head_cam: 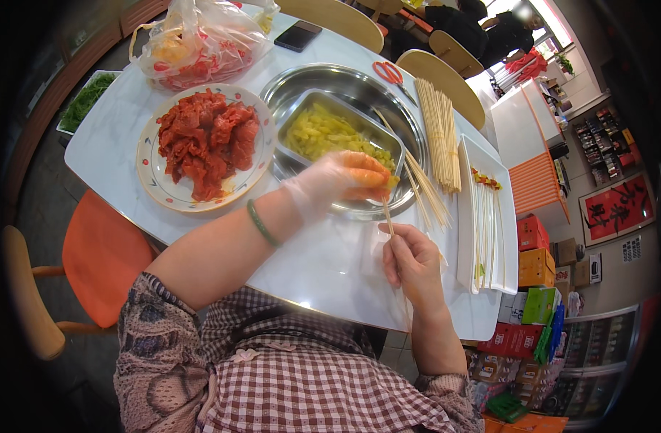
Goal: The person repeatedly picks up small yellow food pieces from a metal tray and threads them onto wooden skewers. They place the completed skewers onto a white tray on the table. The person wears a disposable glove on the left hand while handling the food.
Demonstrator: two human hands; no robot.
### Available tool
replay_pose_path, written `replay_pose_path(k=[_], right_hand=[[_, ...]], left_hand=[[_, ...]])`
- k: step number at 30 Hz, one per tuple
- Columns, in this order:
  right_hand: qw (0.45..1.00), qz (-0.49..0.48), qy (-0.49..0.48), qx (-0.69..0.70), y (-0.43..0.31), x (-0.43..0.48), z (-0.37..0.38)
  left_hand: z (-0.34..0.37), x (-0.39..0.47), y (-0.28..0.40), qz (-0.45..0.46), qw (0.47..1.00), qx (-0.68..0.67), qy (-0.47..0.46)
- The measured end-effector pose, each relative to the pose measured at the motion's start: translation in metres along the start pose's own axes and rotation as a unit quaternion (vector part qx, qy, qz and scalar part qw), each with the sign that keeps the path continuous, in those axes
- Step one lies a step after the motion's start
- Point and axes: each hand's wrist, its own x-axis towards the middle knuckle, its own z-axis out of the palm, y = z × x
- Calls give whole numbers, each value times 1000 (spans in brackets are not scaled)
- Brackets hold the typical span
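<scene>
My left hand (pixel 357 176), in a clear plastic glove stained orange, closes around a yellow-green vegetable piece (pixel 393 182) at the upper end of a bamboo skewer (pixel 390 216). Lower down, my bare right hand (pixel 414 262) grips that skewer. Behind my left hand, cut yellow-green vegetables (pixel 325 130) fill a rectangular steel pan (pixel 398 145) set in a round steel basin (pixel 290 81). Loose skewers (pixel 425 189) lean over the basin's right side. Red marinated meat slices (pixel 208 135) lie on a round plate (pixel 149 176). A white tray (pixel 465 238) holds skewers, some with red and yellow pieces (pixel 486 179).
Red-handled scissors (pixel 390 73) and a bundle of bamboo skewers (pixel 438 132) lie right of the basin. A plastic bag (pixel 200 46) and a phone (pixel 298 36) are at the back. An orange chair (pixel 103 260) stands at left; people in dark clothes (pixel 471 32) are in the background.
</scene>
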Motion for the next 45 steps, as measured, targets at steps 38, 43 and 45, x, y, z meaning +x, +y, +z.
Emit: replay_pose_path(k=[38,43,45], right_hand=[[999,-39,6,30,12,6,1],[999,-40,10,12,12,6,1],[999,-45,9,5,11,5,1]], left_hand=[[-5,3,-6,-8,999,-9,-38],[-3,2,-3,-38,998,-39,-13],[-2,2,-3,-39,998,-38,-15]])
